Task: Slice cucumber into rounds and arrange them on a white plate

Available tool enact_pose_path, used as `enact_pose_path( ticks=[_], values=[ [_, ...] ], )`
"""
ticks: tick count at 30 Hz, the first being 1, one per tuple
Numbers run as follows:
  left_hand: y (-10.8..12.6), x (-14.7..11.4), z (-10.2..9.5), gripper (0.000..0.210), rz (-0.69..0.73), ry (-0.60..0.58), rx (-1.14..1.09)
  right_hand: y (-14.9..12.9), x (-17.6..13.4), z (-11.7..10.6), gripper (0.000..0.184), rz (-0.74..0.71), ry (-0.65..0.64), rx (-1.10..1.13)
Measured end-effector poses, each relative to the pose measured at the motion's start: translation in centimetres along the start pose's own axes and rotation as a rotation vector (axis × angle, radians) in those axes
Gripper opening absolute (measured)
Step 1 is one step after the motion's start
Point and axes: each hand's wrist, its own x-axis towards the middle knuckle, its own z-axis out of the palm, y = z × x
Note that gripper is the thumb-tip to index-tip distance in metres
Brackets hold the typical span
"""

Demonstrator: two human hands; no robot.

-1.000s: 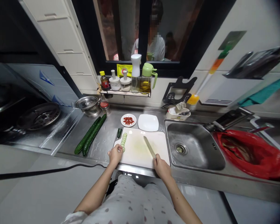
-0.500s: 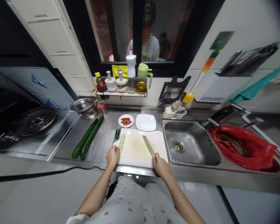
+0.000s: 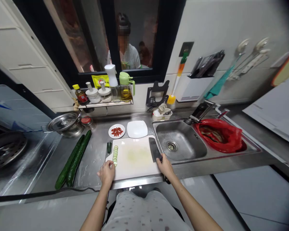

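On the white cutting board (image 3: 132,171), a row of overlapping cucumber slices (image 3: 115,154) runs along the left side. My left hand (image 3: 107,174) is at the row's near end, thumb and fingertips pinched on the lowest slice. My right hand (image 3: 165,166) grips the handle of a kitchen knife (image 3: 154,148). Its broad dark blade lies flat over the board's right edge, pointing away from me. Dark green cucumber end pieces (image 3: 109,147) sit at the board's upper left corner. A pale green wet patch marks the middle of the board.
Two whole cucumbers (image 3: 73,160) lie on the steel counter at left. Behind the board stand a plate of chopped red pieces (image 3: 117,131) and a white plate (image 3: 137,129). The sink (image 3: 180,141) and a red plastic bag (image 3: 221,136) are at right; a lidded steel pot (image 3: 65,123) stands far left.
The view has turned right. The knife has moved from the board's middle to its right edge, its blade turned flat. My left hand stays at the slices' near end.
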Motion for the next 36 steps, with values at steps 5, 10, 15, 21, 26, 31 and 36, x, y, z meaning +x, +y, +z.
enact_pose_path(
  ticks=[5, 10, 15, 21, 26, 31, 36],
  values=[
    [0.0, -0.2, 0.3, 0.021, 0.011, 0.040, 0.000, 0.3, 1.1, -0.1, 0.041, 0.000, -0.038, 0.043],
    [0.1, -0.6, 0.5, 0.020, 0.031, 0.059, 0.002, 0.3, 1.0, -0.1, 0.043, -0.001, -0.050, -0.008],
    [0.1, -0.9, 0.5, 0.019, 0.037, 0.062, -0.009, 0.0, 0.6, -0.5, 0.039, -0.023, -0.030, -0.139],
    [0.5, -1.1, 0.4, 0.022, 0.038, 0.093, -0.061, -0.7, 0.1, -0.9, 0.033, -0.009, -0.016, -0.285],
    [1.0, -1.3, 0.6, 0.022, 0.060, 0.098, -0.080, -1.0, 0.0, -1.3, 0.037, 0.023, -0.042, -0.353],
    [2.1, -1.6, 1.0, 0.021, 0.098, 0.069, -0.108, -1.2, 0.1, -1.9, 0.041, 0.006, -0.033, -0.337],
    [3.5, -1.2, 1.9, 0.023, 0.139, -0.031, -0.162, -2.2, 2.0, -3.1, 0.040, -0.071, 0.033, -0.280]
  ],
)
